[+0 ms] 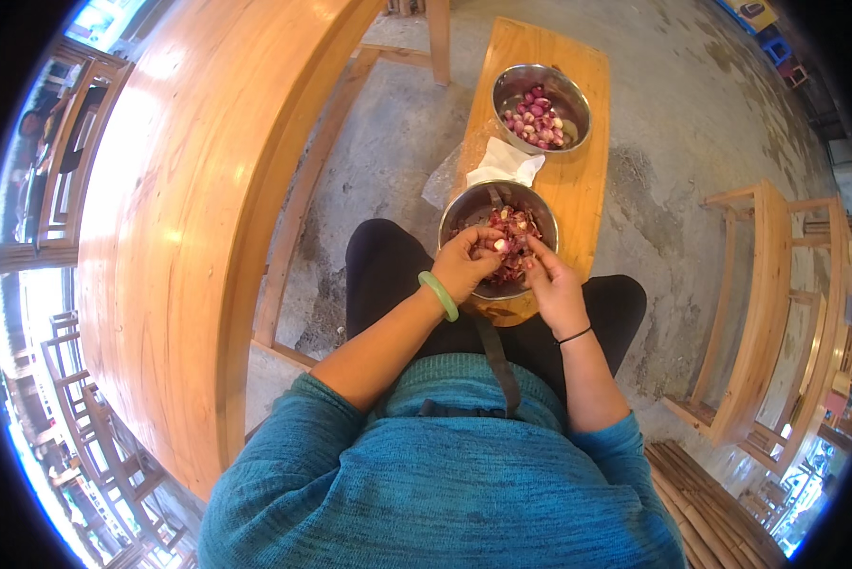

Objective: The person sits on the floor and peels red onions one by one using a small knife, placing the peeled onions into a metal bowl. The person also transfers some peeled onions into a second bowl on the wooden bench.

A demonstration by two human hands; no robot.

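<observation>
My left hand (465, 262), with a green bangle at its wrist, holds a small shallot (501, 245) whose pale end shows between the fingertips. Close by on the right, my right hand (557, 284) has its thumb and forefinger bent towards the shallot; whether a bit of skin is between them is too small to tell. Both hands are over a steel bowl (550, 213) that holds a heap of reddish-purple shallot skins (515, 224). Farther along the wooden bench (582, 185), a second steel bowl (582, 103) contains many purple shallots (536, 117).
Between the bowls lies a crumpled white sheet or bag (508, 163), with clear plastic (444, 178) hanging by the bench's left edge. A long wooden table (184, 213) runs along my left. To the right, another wooden bench (743, 320) stands on the concrete floor (654, 213).
</observation>
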